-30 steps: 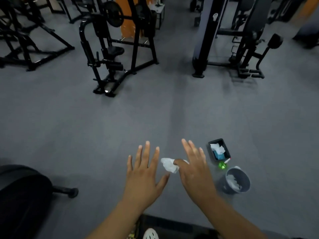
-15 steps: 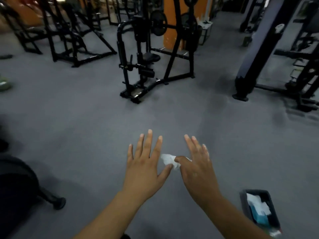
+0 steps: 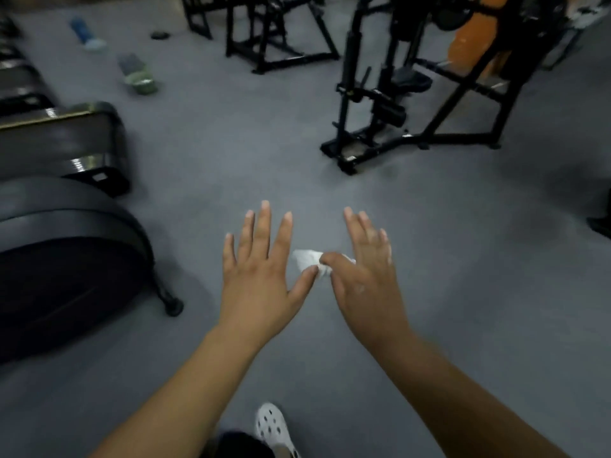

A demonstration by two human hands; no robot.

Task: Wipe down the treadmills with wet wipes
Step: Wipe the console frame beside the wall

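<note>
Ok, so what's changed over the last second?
The view has swung left: the wipes tray and bin have left the frame, and treadmills now show at left. Unchanged: right hand pinches the white wipe, left hand spread open.

The wet wipe at the thumb of the right hand is plain white, with no print. Under both hands the floor is an even mid grey, unpatterned. Left of the left hand, the rounded machine housing is black with a dull sheen. Beyond it the treadmill is black with a brownish deck and pale silver glints. Ahead of the right hand the weight machine is black throughout, and the pillar behind it is orange. Far ahead of the left hand lie a blurred pale green object and a blue object. Behind the wrists, the shoe is white, dotted with dark round holes.
</note>
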